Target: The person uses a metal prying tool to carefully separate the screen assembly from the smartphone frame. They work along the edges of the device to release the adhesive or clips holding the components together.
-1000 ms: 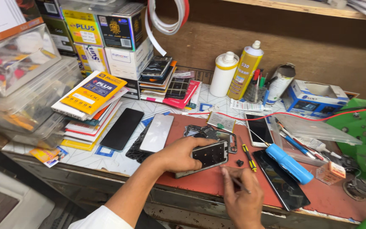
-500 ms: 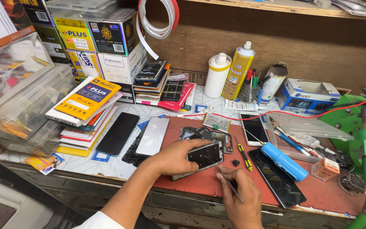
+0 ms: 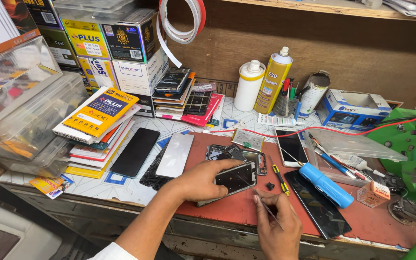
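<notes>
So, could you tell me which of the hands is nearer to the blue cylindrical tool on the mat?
The right hand, low and left of the blue tool. The left hand grips the opened phone, farther left.

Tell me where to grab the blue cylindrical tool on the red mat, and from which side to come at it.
Grip the blue cylindrical tool around the middle of its barrel, coming from above. It lies flat and diagonal on the red mat, partly over a dark phone screen, with its top side uncovered. Close across its width, not along its length. The clear plastic tray crowds its upper end, so mid-barrel looks likely safest.
</notes>
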A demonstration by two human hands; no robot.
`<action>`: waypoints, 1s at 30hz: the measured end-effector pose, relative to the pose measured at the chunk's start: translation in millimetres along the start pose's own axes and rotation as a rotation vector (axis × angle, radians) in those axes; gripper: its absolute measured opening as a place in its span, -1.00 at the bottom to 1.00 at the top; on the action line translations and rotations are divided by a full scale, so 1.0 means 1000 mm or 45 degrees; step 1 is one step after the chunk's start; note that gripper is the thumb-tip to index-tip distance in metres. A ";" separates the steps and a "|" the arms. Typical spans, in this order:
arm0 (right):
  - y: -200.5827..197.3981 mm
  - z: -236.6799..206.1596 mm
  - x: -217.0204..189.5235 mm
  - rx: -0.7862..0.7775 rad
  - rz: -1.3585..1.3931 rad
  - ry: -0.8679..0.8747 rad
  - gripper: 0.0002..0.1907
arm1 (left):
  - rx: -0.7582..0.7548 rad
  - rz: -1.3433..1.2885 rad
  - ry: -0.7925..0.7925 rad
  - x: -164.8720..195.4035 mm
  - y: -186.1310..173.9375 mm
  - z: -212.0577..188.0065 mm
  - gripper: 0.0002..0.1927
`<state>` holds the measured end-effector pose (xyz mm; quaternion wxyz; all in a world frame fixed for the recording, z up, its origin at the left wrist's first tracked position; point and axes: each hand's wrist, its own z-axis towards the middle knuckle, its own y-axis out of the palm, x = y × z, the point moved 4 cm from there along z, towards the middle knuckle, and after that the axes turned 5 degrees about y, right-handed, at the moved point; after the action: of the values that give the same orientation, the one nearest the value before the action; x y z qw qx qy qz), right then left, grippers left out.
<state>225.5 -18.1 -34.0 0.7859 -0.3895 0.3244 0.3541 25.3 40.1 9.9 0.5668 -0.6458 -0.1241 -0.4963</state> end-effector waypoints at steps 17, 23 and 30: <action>-0.001 0.002 -0.012 -0.001 -0.100 -0.078 -0.79 | -0.018 -0.017 -0.009 0.001 0.002 0.000 -0.20; 0.007 -0.005 -0.010 -0.075 -0.028 -0.019 -0.78 | -0.018 -0.030 0.008 0.000 0.004 0.000 -0.20; 0.006 -0.005 -0.007 0.070 0.096 -0.058 -0.79 | 0.016 0.043 0.059 0.001 0.004 -0.001 -0.19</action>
<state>215.7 -21.6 -33.7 0.7896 -0.3473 0.3305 0.3831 27.9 38.0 7.9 0.5819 -0.6326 -0.1030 -0.5006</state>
